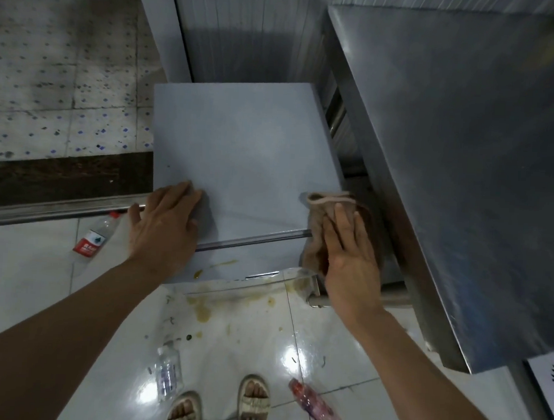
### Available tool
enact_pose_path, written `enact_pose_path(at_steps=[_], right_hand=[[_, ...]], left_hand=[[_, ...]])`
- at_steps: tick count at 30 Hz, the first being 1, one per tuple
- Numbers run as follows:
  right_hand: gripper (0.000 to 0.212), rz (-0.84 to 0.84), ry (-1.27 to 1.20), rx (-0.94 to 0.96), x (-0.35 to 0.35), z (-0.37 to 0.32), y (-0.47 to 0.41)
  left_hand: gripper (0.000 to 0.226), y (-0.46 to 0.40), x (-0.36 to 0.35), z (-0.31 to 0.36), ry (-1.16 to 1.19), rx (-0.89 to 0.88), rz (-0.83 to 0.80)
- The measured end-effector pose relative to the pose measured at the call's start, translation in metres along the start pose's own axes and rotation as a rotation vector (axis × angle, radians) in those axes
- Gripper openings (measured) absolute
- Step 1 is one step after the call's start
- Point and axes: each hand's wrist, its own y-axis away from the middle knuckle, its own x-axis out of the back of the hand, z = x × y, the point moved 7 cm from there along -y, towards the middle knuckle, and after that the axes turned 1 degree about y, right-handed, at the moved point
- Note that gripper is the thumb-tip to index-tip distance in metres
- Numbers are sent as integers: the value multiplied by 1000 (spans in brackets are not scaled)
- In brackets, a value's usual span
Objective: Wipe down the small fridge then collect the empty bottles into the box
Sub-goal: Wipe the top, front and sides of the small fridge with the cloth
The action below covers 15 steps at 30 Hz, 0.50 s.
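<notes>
Still wiping: your right hand (pixel 352 246) presses the cloth (pixel 324 209) flat-fingered on the small fridge (pixel 240 150) at its near right corner; your left hand (pixel 162 223), fingers straight, braces the near left. Three bottles (pixel 93 235) lie uncollected on the floor; no box visible.

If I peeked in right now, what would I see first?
Two hands on the small grey fridge: the right hand presses a brown cloth on its right front corner, and the left hand rests flat on its left front edge. Three bottles lie on the floor, like the red-labelled bottle at left.
</notes>
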Motion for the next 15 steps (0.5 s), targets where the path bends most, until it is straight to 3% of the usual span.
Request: enact_pose_path(at_steps=[6, 10, 15], right_hand=[[71, 24, -95, 21, -5, 3, 18], [58, 49, 10, 79, 1, 3, -34], [55, 117, 98, 0, -2, -13, -62]], left_hand=[[44, 33, 1, 3, 27, -131, 122], [51, 28, 3, -5, 88, -153, 122], [54, 28, 3, -10, 163, -183, 103]])
